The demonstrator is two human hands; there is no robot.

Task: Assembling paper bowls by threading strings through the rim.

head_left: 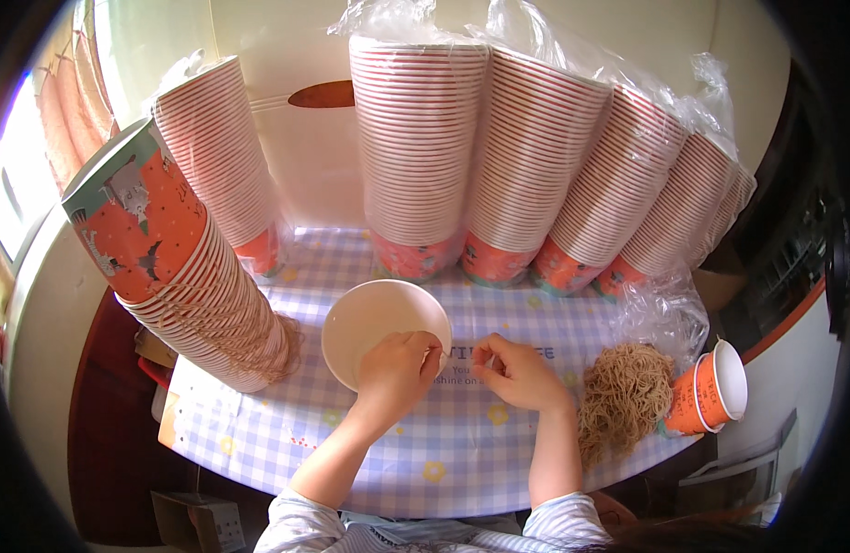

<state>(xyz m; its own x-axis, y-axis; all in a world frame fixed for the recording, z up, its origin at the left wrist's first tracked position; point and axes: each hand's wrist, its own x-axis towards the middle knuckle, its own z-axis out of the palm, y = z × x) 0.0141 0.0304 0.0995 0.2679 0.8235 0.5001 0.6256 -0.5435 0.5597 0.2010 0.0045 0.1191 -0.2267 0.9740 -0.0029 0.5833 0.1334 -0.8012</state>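
A large paper bucket [358, 318] with a pale inside stands open end up in the middle of the table. My left hand [397, 369] reaches over its near side, thumb and fingers pinched at the right rim. Just right of the bucket, my right hand [521, 376] is closed, its fingertips pressed together. Whatever is between them is too small to make out. To the right of that hand lies a tangled heap of tan string [626, 396].
At the left leans a tall stack of orange buckets [199, 295], tan strings draped over its lower part. Plastic-wrapped bucket stacks [420, 147] line the back. Two nested orange buckets [706, 392] lie tilted at the right edge of the checked tablecloth [351, 475].
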